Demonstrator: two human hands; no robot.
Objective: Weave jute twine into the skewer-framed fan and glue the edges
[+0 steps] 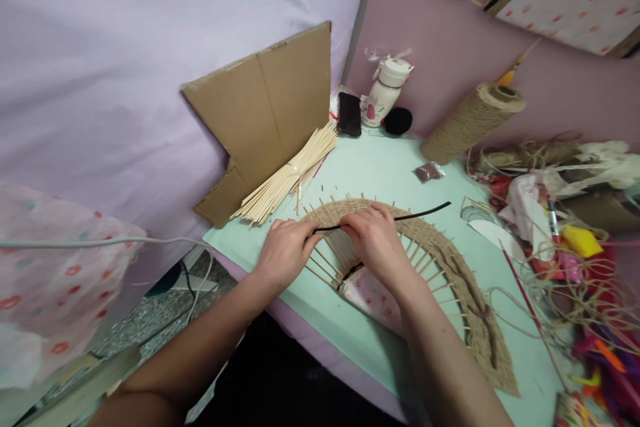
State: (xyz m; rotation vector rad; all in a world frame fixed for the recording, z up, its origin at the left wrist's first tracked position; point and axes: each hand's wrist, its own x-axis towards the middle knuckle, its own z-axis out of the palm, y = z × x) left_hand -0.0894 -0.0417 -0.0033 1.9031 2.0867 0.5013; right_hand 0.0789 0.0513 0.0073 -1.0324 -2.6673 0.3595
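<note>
A half-round piece woven from jute cord over wooden sticks [453, 267] lies on a pale green table [380, 170]. My left hand [285, 250] pinches the left end of a thin black strip [425, 213] at the weave's left edge. My right hand [375, 237] is closed over the same strip further along, pressing it onto the woven band. The strip's free end points right, past the weave. Bare stick spokes show under both hands.
A bundle of thin wooden sticks [287, 177] lies left of the weave, against a cardboard sheet [265, 110]. At the back stand a jute spool [470, 121], a white bottle [385, 93] and a dark phone [349, 113]. Tangled cord and colourful scraps [575, 247] crowd the right side.
</note>
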